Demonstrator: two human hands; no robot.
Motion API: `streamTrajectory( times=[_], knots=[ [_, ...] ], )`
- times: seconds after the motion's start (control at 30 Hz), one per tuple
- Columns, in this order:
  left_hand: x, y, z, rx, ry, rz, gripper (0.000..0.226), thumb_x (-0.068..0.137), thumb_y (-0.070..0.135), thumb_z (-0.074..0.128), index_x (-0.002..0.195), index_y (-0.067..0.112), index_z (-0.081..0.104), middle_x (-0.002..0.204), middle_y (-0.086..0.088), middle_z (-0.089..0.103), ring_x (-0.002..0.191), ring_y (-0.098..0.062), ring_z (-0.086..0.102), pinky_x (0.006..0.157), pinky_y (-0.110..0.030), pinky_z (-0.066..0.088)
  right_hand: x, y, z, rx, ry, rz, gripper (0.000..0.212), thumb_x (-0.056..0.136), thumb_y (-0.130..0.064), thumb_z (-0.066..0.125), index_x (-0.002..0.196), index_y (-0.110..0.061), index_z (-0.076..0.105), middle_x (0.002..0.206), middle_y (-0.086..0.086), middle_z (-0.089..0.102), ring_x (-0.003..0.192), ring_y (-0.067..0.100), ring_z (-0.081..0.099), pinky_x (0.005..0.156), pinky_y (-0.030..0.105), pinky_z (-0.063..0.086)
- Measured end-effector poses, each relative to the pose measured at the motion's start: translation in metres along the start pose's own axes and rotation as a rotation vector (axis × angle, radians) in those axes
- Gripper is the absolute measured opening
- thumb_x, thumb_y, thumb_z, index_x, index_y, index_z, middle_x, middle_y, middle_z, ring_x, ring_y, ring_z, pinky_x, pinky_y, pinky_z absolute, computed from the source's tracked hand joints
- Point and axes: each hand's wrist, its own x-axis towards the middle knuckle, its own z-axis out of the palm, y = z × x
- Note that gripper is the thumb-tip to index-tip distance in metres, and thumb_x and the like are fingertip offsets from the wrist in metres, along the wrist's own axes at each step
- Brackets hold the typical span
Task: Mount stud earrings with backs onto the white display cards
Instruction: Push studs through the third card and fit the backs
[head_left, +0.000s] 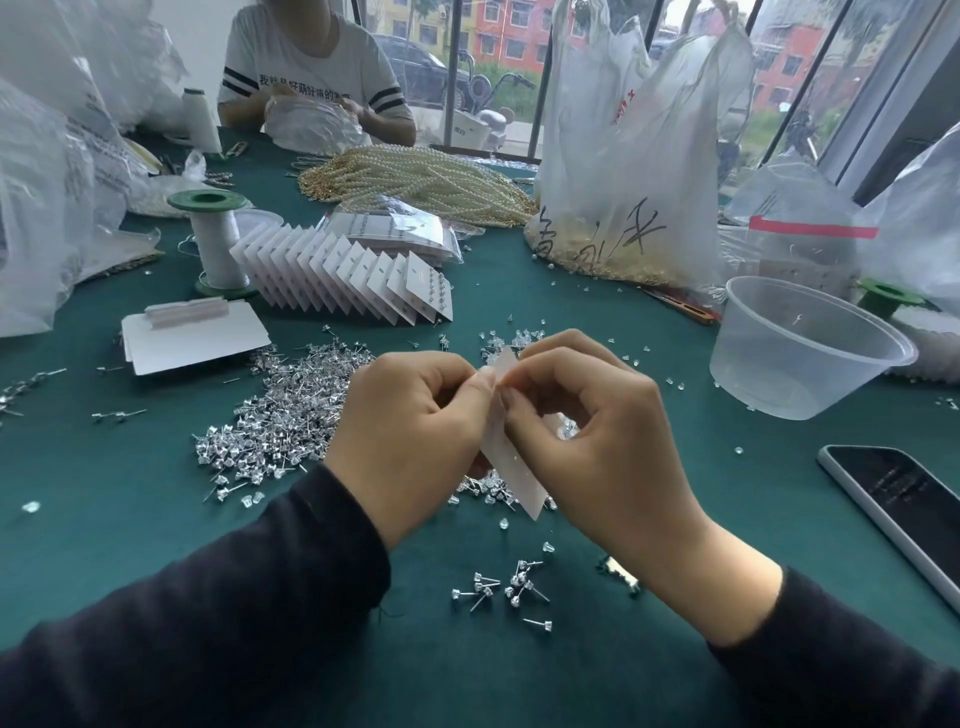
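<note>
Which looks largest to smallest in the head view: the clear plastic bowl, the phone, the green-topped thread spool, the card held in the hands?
1. Clear plastic bowl.
2. Phone, cut by the frame edge and nearer the camera, so unsure.
3. Thread spool and held card look alike; hands hide part of the card.

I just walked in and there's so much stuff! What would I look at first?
Probably the two hands, left hand and right hand, pinching a white card in the middle. Then the sparkly heap of stud earrings on the green table to their left, and the fanned row of finished cards behind.
</note>
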Motion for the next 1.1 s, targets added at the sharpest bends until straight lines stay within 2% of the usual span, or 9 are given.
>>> streamTrajectory(
  times=[0.13,0.2,0.27,0.37,0.53,0.73,0.87,1.0,1.1],
  knots=[
    [0.005,0.005,-0.005,-0.252,-0.134,-0.053,0.046,0.084,0.041,0.053,0.064,0.002,0.065,0.056,-0.016,0.065,0.047,-0.024,0.061,0.044,-0.029,0.051,0.005,0.001,-0.004,-0.007,0.049,-0.018,0.007,0.077,0.001,0.062,0.074,-0.004,0.065,0.078,0.003,0.061,0.07,0.013,0.059,0.066,0.029,0.051],
    [0.008,0.007,-0.008,-0.28,-0.214,-0.078,0.037,0.079,0.041,0.05,0.074,0.01,0.07,0.065,-0.009,0.069,0.055,-0.021,0.062,0.049,-0.029,0.052,0.01,0.004,-0.01,0.027,0.09,0.011,0.008,0.079,-0.004,0.06,0.077,-0.011,0.063,0.08,-0.001,0.06,0.073,0.01,0.058,0.067,0.025,0.05],
    [0.011,0.001,-0.013,-0.004,-0.204,0.027,0.018,0.081,0.034,0.059,0.088,0.021,0.069,0.067,0.001,0.068,0.056,-0.008,0.06,0.053,-0.019,0.05,0.015,0.006,-0.019,0.102,0.11,0.086,0.01,0.082,-0.009,0.059,0.079,-0.018,0.06,0.08,-0.003,0.059,0.072,0.006,0.056,0.065,0.02,0.045],
    [0.014,-0.008,-0.017,0.546,-0.237,0.195,0.027,0.077,0.035,0.065,0.103,0.026,0.067,0.08,0.013,0.06,0.067,0.002,0.051,0.064,-0.013,0.039,0.023,0.01,-0.031,0.33,0.172,0.282,0.017,0.086,-0.005,0.06,0.077,-0.019,0.061,0.073,-0.009,0.061,0.068,0.003,0.056,0.066,0.016,0.046],
    [0.012,-0.015,-0.01,0.681,-0.406,0.136,0.033,0.075,0.04,0.068,0.104,0.025,0.067,0.097,0.004,0.056,0.093,-0.012,0.051,0.089,-0.025,0.039,0.031,0.012,-0.046,0.758,0.122,0.615,0.009,0.082,-0.003,0.059,0.079,-0.011,0.061,0.075,0.005,0.065,0.082,0.022,0.064,0.071,0.033,0.054],
    [0.013,-0.02,-0.008,0.639,-0.274,0.195,0.004,0.076,0.023,0.069,0.079,0.021,0.072,0.08,0.005,0.064,0.065,0.001,0.046,0.068,-0.02,0.03,0.025,0.007,-0.058,0.892,-0.027,0.731,0.024,0.064,-0.012,0.06,0.087,-0.006,0.063,0.081,0.012,0.071,0.081,0.026,0.069,0.077,0.042,0.055],
    [0.017,-0.021,-0.01,0.597,-0.184,0.214,0.004,0.075,0.02,0.071,0.075,0.019,0.074,0.069,0.008,0.064,0.061,-0.001,0.051,0.064,-0.019,0.034,0.018,0.008,-0.056,0.913,-0.094,0.839,0.037,0.063,-0.012,0.059,0.099,0.0,0.062,0.087,0.019,0.07,0.076,0.025,0.07,0.068,0.038,0.059],
    [0.02,-0.021,-0.011,0.524,-0.119,0.162,0.007,0.074,0.024,0.072,0.069,0.019,0.073,0.058,0.014,0.06,0.052,0.001,0.053,0.054,-0.003,0.035,0.016,0.011,-0.052,0.977,-0.117,0.965,0.042,0.061,-0.015,0.059,0.1,0.0,0.063,0.089,0.019,0.068,0.073,0.024,0.07,0.068,0.037,0.058],
    [0.021,-0.022,-0.011,0.424,-0.111,0.104,0.017,0.075,0.028,0.07,0.06,0.024,0.064,0.049,0.013,0.055,0.046,0.003,0.05,0.046,-0.008,0.036,0.015,0.013,-0.052,1.034,-0.159,1.011,0.043,0.06,-0.018,0.06,0.099,-0.001,0.065,0.089,0.018,0.07,0.074,0.024,0.069,0.071,0.038,0.057]
  ],
)
